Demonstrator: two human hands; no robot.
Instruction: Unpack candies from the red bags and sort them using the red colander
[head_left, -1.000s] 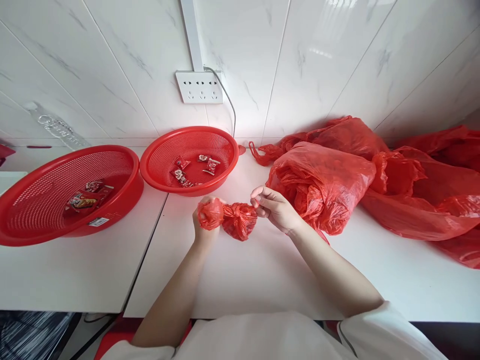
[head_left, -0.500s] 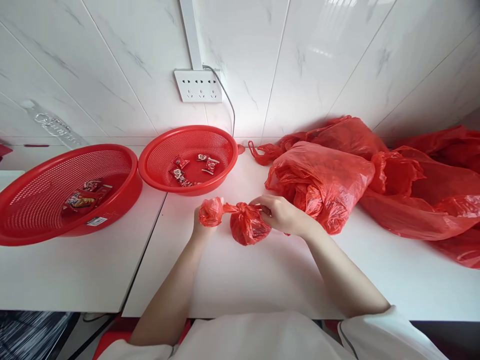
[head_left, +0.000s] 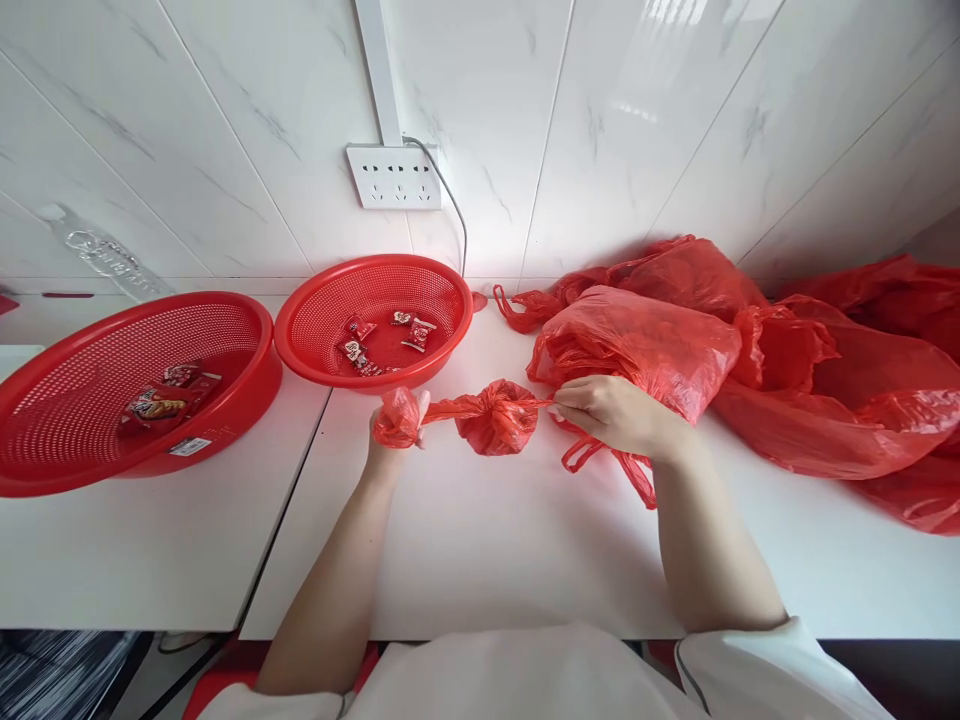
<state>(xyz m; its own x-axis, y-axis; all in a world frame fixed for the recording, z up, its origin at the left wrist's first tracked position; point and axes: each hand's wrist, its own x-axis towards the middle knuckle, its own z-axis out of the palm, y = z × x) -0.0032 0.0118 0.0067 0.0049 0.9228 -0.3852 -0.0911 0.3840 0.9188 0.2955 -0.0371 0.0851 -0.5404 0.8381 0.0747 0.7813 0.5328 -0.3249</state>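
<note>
A small red plastic bag (head_left: 496, 418), bunched into a round bundle, hangs between my hands above the white table. My left hand (head_left: 394, 440) is closed on its twisted left end, and a crumpled puff of red plastic covers most of the fingers. My right hand (head_left: 619, 412) pinches the thin strand drawn out from the bundle's right side. Red handle loops (head_left: 600, 455) dangle below my right hand; which bag they belong to is unclear.
Two red mesh baskets, one at the left (head_left: 247, 400) and one at centre back (head_left: 300, 365), hold small wrapped packets. Folded red bags (head_left: 637, 335) and a large loose red bag (head_left: 855, 400) lie at the right. A clear bottle (head_left: 112, 262) leans near the wall.
My hands have moved apart, my right hand farther right and my left hand slightly left. The plastic between them is stretched tighter and the bundle sits higher. Handle loops now show below my right hand.
</note>
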